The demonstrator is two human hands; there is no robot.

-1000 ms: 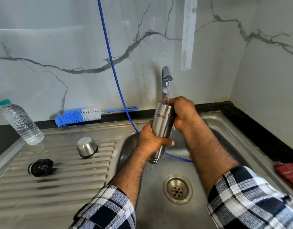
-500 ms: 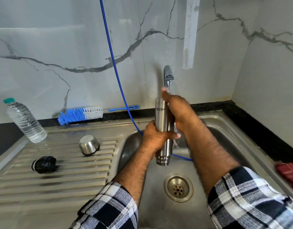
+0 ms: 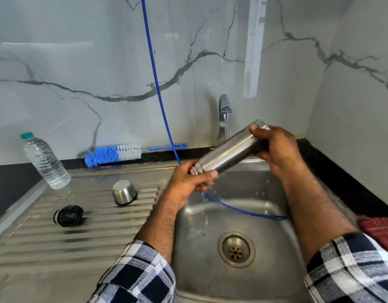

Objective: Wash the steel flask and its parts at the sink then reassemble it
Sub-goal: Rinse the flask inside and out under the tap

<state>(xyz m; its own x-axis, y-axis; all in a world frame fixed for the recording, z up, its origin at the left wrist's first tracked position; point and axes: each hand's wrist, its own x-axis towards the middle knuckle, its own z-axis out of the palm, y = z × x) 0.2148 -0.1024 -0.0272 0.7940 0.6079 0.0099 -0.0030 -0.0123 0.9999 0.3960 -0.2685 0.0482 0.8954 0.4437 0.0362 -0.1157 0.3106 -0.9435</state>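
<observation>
Marble-look wall panels back a steel sink (image 3: 285, 254) with a ribbed drainboard (image 3: 83, 232) on its left. Over the basin, both hands hold the flask (image 3: 230, 148), which lies tilted, its threaded neck low at the left and its base high at the right. The left hand (image 3: 188, 182) wraps around the neck end, fingers curled under and thumb over the body. The right hand (image 3: 274, 147) clasps the base end, its fingers curled over the top. Both grips are closed on the flask, with no gap showing. No lettering can be read on the flask at this angle, and motion blur smears its surface.

Behind the flask, the tap (image 3: 224, 110) runs a thin stream, and drops fall below the left hand. A blue hose (image 3: 154, 73) hangs from above, passes behind the left hand and lies across the basin above the drain (image 3: 236, 250).

On the drainboard sit the steel cup (image 3: 124, 194), mouth down and tilted, and the black stopper (image 3: 68, 215) on its side, well apart. A brush (image 3: 114, 154) lies against the wall; print on its blue handle is too small to read. A water bottle (image 3: 44, 160) stands at the far left without any legible label. A red cloth (image 3: 381, 232) lies at the right edge.
</observation>
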